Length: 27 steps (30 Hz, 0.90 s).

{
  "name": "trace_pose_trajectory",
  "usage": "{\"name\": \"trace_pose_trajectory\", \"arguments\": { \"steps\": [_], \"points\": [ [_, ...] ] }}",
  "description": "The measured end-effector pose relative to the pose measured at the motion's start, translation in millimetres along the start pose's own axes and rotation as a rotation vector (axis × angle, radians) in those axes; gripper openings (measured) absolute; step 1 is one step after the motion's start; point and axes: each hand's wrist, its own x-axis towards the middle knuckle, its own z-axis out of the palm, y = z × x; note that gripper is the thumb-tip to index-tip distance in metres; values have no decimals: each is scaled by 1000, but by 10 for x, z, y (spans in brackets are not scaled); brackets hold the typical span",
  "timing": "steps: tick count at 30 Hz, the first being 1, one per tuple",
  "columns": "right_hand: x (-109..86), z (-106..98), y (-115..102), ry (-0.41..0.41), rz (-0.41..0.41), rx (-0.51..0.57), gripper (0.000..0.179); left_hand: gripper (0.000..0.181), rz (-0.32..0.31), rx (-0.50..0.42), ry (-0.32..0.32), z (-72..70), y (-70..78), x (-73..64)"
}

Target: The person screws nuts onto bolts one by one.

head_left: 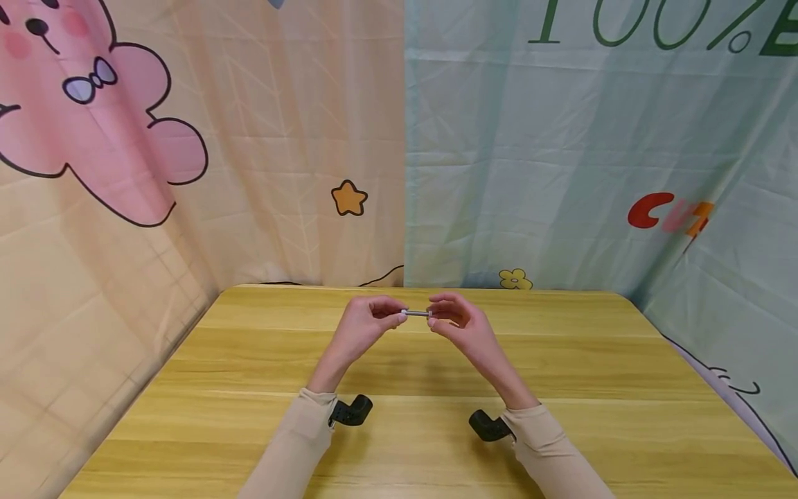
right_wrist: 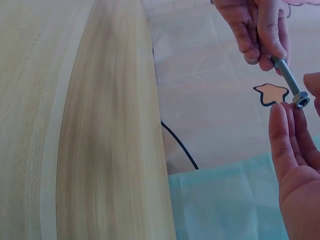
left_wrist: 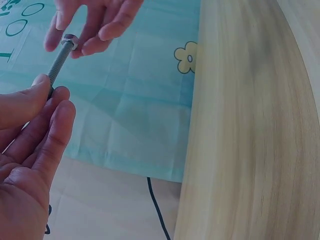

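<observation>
Above the table's far part, my left hand (head_left: 366,320) pinches one end of a metal bolt (head_left: 416,313) between thumb and fingertips. The bolt lies roughly level, pointing toward my right hand (head_left: 463,326). On its far end sits a hex nut (right_wrist: 301,99), with threaded shank (left_wrist: 59,64) showing between the nut and the left fingertips. The right hand's fingers are extended around the nut end. In the right wrist view its fingertips (right_wrist: 298,111) lie at or just below the nut, while the thumb stands apart from it. The left fingers hide the bolt's other end.
A wooden table (head_left: 411,430) spreads beneath both hands. Printed curtains (head_left: 299,138) hang behind its far edge and along the sides. Black wrist-worn devices (head_left: 352,410) project inward from both sleeves, over the table.
</observation>
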Motion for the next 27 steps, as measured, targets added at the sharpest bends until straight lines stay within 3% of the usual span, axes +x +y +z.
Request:
{"name": "trace_pose_trajectory", "arguments": {
  "steps": [6,9,15,16,22,27],
  "points": [
    [2,-12,-12,-8,-26,-43,26,12,0,8,5,3,-2,7],
    [-1,-16,-8,-8,-9,-55,24,13,-11,12,4,2,75,-20],
    [8,14,3,-3,40,-1,24,11,2,8,1,3,41,-14],
    [11,19,9,4,50,-3,24,10,6,6,-1,12,-13,5],
    [9,41,23,37,93,-24,29,10,16,12,-4,50,7,0],
    [3,31,14,41,38,-33,31,14,14,13,17,75,7,3]
  ]
}}
